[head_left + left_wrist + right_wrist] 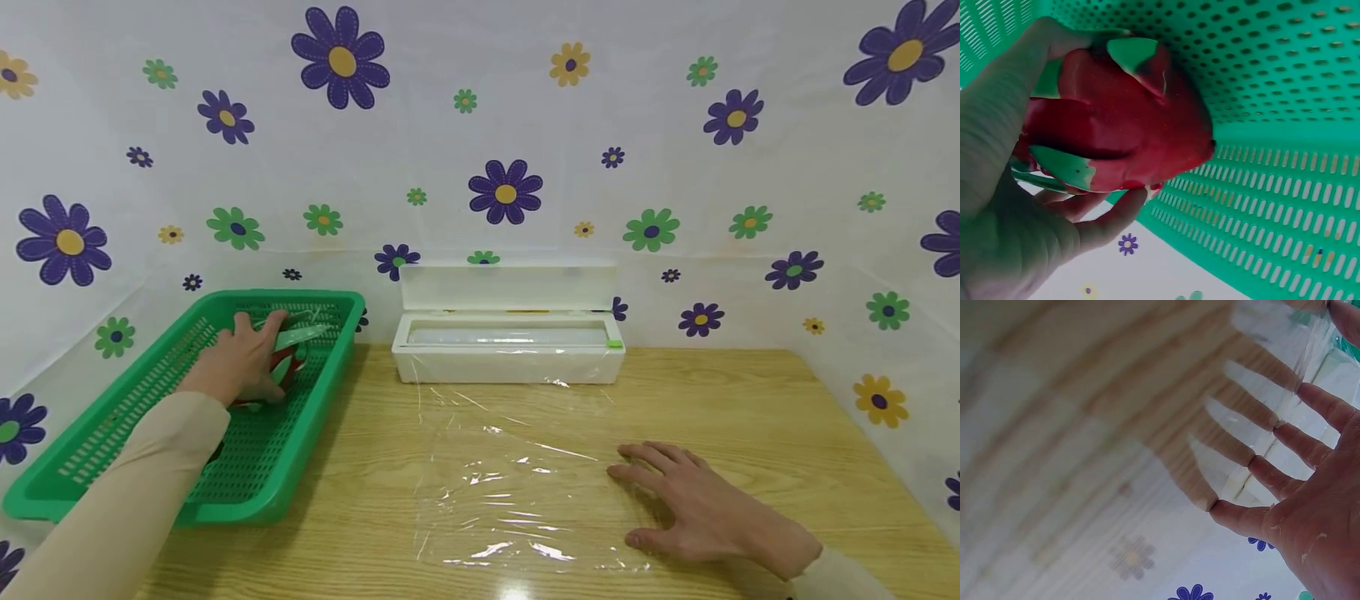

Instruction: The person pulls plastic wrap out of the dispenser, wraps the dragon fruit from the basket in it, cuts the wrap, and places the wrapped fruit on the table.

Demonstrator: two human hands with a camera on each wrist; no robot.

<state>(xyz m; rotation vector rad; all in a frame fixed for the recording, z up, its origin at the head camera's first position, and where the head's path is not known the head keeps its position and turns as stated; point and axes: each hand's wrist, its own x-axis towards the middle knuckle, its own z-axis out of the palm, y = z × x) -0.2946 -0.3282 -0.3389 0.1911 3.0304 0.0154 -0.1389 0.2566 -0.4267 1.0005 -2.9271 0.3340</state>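
My left hand [238, 358] reaches down into the green basket [311, 454] and grips a dragon fruit [1129, 119]. Its skin is red with green scales, and in the left wrist view the thumb and fingers wrap round opposite sides. Much of the fruit is hidden by the hand in the head view. At the right, my right hand [697, 508] rests with spread fingers, fingertips on the wooden table [757, 400] by the right edge of a sheet of clear cling film [510, 500]. The film lies wrinkled on the wood, drawn out from a white dispenser box [506, 367].
The dispenser stands against the back wall with its lid [506, 288] raised and a small green tab [614, 344] at its right front corner. Flower-printed sheeting [525, 117] surrounds the table. The basket's raised sides rise around the left hand.
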